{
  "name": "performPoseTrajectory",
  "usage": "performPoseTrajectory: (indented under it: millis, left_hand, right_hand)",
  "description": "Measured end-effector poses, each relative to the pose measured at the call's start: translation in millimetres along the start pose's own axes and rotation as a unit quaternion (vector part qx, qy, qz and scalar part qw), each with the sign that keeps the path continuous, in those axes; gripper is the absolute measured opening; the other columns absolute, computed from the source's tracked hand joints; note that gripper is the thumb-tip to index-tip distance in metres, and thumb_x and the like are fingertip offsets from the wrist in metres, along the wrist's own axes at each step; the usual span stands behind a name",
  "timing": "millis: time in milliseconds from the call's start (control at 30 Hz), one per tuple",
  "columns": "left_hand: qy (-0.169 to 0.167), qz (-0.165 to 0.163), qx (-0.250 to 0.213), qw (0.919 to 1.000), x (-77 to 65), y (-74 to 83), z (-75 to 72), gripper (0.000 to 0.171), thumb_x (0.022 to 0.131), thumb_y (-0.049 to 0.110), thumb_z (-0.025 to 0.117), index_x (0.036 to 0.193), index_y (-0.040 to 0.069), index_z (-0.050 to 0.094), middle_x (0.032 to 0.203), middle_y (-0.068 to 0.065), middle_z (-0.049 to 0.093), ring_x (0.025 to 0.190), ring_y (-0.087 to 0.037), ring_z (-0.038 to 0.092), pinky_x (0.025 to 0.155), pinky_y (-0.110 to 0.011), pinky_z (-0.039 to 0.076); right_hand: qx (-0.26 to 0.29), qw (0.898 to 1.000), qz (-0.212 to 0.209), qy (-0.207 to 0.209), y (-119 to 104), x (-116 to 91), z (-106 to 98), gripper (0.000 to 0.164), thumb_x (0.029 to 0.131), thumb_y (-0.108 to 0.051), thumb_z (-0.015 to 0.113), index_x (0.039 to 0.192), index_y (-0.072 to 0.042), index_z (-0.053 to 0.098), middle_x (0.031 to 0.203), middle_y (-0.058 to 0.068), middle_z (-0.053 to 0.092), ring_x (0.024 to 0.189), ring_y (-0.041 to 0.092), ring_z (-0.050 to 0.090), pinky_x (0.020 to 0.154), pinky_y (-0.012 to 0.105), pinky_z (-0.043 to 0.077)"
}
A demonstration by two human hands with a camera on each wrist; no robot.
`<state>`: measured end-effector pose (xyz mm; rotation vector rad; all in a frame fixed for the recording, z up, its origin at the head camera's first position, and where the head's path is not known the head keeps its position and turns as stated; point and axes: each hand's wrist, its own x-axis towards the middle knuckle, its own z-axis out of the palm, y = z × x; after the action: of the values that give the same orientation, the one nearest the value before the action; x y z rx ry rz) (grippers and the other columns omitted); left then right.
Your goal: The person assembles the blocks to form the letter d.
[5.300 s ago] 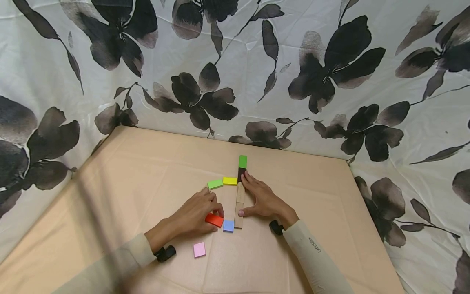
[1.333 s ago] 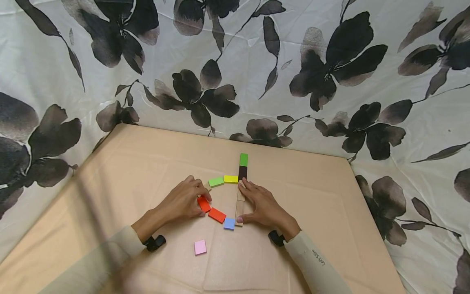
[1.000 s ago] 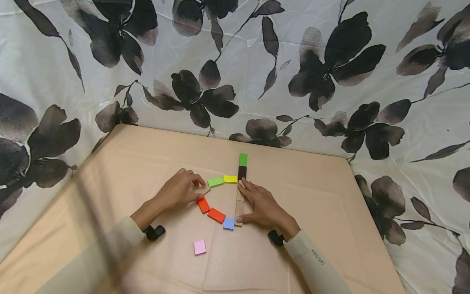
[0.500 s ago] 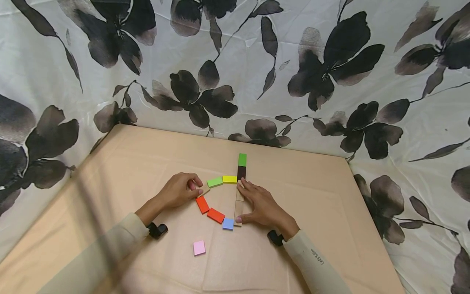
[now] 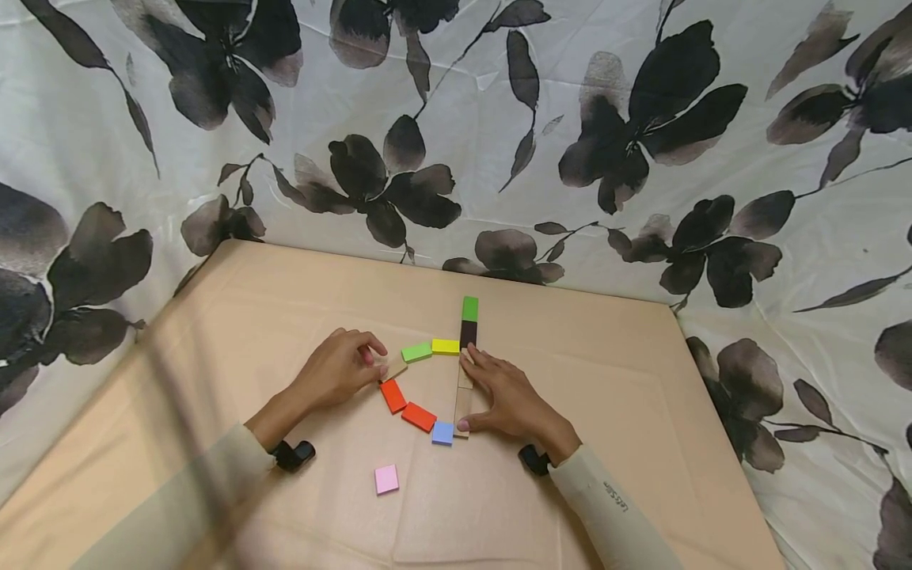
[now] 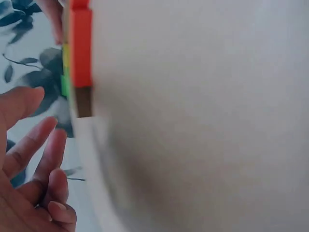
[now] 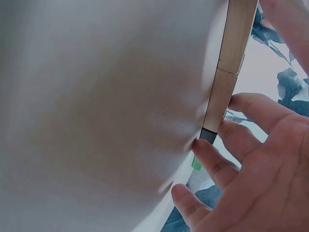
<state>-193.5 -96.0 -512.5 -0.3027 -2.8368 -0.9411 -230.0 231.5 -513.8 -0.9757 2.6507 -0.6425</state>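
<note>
My left hand (image 5: 331, 370) hovers at the outer end of a plain wooden block (image 5: 396, 369); in the left wrist view its thumb and fingers are spread with nothing between them. That block sits in a curve with a light green block (image 5: 416, 353), a yellow block (image 5: 446, 347), two red blocks (image 5: 419, 417) and a blue block (image 5: 442, 433). The curve meets a straight column of plain wooden blocks (image 5: 463, 405), topped by a black block (image 5: 468, 333) and a green block (image 5: 470, 309). With extended fingers, my right hand (image 5: 513, 392) rests along the column's right side, covering part of it.
A pink square block (image 5: 386, 480) lies apart, nearer me. The blocks lie on a table with a tan cover (image 5: 606, 364). A white cloth with dark flowers (image 5: 499, 158) hangs behind the table's far edge.
Since the oldest frame, a second red block and the plain wooden block have joined the curve. My left hand has let go of the wooden block and drawn slightly left. The right hand stays.
</note>
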Motion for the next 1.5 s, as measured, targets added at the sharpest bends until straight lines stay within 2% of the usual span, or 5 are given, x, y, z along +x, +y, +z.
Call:
performPoseTrajectory:
  millis: [300,733,1067,1333,1500]
  left_hand:
    - [-0.065,0.050,-0.027,0.9963,-52.1,25.0,-16.0,0.021,0.082,0.030,0.090,0.098,0.025,0.078,0.080,0.017,0.066,0.087,-0.016,0.053,0.070,-0.024,0.042]
    - [-0.122,0.134,0.004,0.9834,-93.9,33.4,10.4,0.035,0.072,0.043,0.096,0.095,0.030,0.073,0.079,0.022,0.059,0.085,0.001,0.045,0.071,-0.016,0.040]
    - [-0.128,0.178,0.014,0.9756,-83.0,59.1,30.2,0.025,0.078,0.036,0.092,0.096,0.027,0.077,0.079,0.021,0.061,0.086,0.002,0.044,0.073,-0.015,0.040]
    - [-0.068,0.161,0.040,0.9838,-44.7,75.8,34.4,0.030,0.078,0.035,0.094,0.102,0.022,0.080,0.084,0.013,0.065,0.088,-0.005,0.048,0.072,-0.021,0.044]
    - [-0.070,0.176,0.052,0.9805,-28.4,78.6,41.8,0.031,0.075,0.035,0.096,0.099,0.021,0.081,0.081,0.009,0.062,0.085,-0.007,0.043,0.071,-0.021,0.039]
  right_hand:
    - [-0.007,1.000,0.000,0.001,1.2,0.9,-2.1,0.114,0.078,-0.054,0.091,0.167,-0.016,0.031,0.179,0.005,0.018,0.165,0.035,0.022,0.128,0.067,0.021]
    - [0.001,1.000,0.002,-0.001,1.5,1.6,1.2,0.114,0.078,-0.053,0.091,0.168,-0.016,0.031,0.179,0.005,0.018,0.164,0.036,0.023,0.128,0.067,0.018]
    - [0.001,1.000,-0.001,-0.005,1.4,1.9,-1.5,0.112,0.080,-0.054,0.089,0.168,-0.016,0.031,0.179,0.005,0.017,0.165,0.035,0.022,0.128,0.067,0.018]
    - [0.005,1.000,-0.009,-0.002,3.1,0.4,-1.8,0.112,0.080,-0.053,0.090,0.168,-0.015,0.030,0.179,0.006,0.017,0.165,0.036,0.021,0.129,0.066,0.017]
    - [0.007,1.000,-0.018,0.000,3.5,0.1,-0.7,0.112,0.080,-0.052,0.090,0.167,-0.014,0.031,0.179,0.007,0.018,0.165,0.035,0.021,0.128,0.067,0.018]
